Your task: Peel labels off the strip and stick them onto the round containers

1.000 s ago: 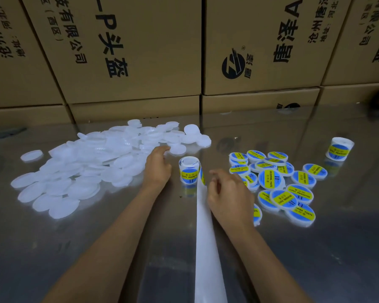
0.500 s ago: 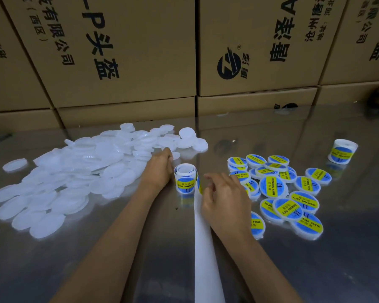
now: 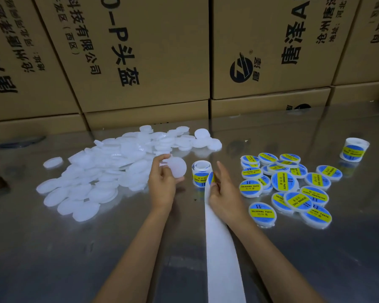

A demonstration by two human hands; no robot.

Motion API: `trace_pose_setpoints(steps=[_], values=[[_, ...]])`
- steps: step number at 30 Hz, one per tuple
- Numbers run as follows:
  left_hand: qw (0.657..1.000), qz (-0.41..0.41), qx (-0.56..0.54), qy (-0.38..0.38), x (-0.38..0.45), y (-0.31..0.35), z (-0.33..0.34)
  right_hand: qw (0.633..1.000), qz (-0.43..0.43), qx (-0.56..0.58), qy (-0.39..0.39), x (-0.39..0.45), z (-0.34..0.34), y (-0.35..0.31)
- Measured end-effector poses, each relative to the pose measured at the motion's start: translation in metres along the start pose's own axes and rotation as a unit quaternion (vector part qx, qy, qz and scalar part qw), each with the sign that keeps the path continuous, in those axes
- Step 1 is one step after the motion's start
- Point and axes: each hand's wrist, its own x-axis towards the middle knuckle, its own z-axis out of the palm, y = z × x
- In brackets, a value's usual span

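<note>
Left hand [image 3: 162, 182] grips a blank round container [image 3: 177, 167] mid-worktop [image 3: 53, 248], beside the blank pile [image 3: 109, 167]. Right hand [image 3: 222, 189] pinches a label [image 3: 211, 178] on the strip [image 3: 221, 248]; labelled containers [image 3: 289, 186] toward right edge.

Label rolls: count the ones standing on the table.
2. One label roll stands at the centre between the hands, feeding the white backing strip; the other label roll stands alone at far right.

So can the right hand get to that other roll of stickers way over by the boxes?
Probably yes. The far roll stands alone on the table, with only low labelled containers between. But the right hand is busy pinching a label and would have to stretch.
</note>
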Motion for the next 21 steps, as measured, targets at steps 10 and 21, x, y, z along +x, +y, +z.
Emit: trace_pose_setpoints(steps=[10,21], values=[[0.998,-0.051,0.017,-0.04,-0.049,0.01,-0.017,0.999,-0.002,0.027,0.044,-0.008,0.001,-0.008],[0.991,0.015,0.081,-0.104,-0.049,0.013,-0.012,0.997,-0.01,0.017,0.069,-0.011,-0.003,-0.004]])
